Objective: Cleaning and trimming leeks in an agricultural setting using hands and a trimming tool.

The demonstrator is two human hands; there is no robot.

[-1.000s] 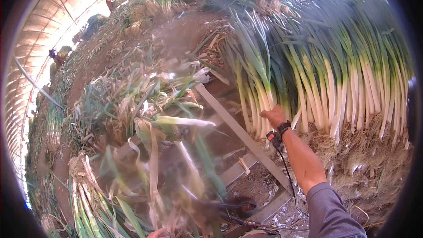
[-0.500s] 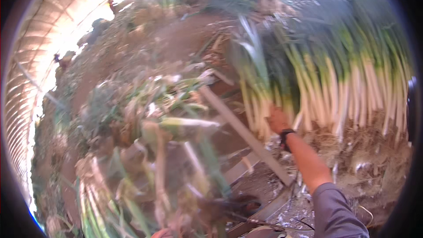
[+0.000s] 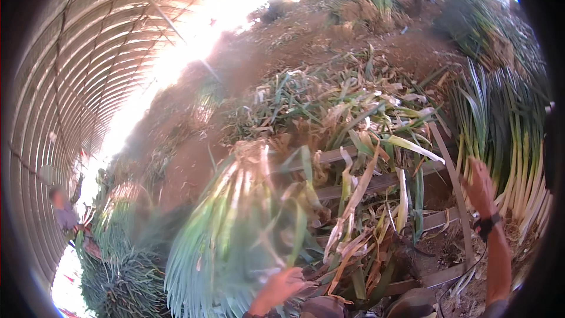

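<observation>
My left hand point(image 3: 278, 287) is low in the view, closed around the lower end of a blurred bundle of green leeks point(image 3: 232, 229) that fans up and to the left. My right hand point(image 3: 479, 185), with a dark band on its wrist, is stretched out at the right with its fingers apart. It is right beside a stack of leeks with white stalks point(image 3: 521, 159) and holds nothing. Between my hands lies a wooden slat frame point(image 3: 453, 171) covered in cut leaves and trimmings point(image 3: 359, 141).
Brown soil point(image 3: 194, 165) stretches behind the trimmings. More leek heaps point(image 3: 120, 259) lie at the lower left, and a person point(image 3: 62, 209) stands near them. A ribbed tunnel roof point(image 3: 70, 82) arches over the left side, with bright light at the far end.
The view has swung left, so the white-stalked leek stack now sits at the right edge. My left hand has come into view with a blurred leek bundle. My right hand stays by the stack.
</observation>
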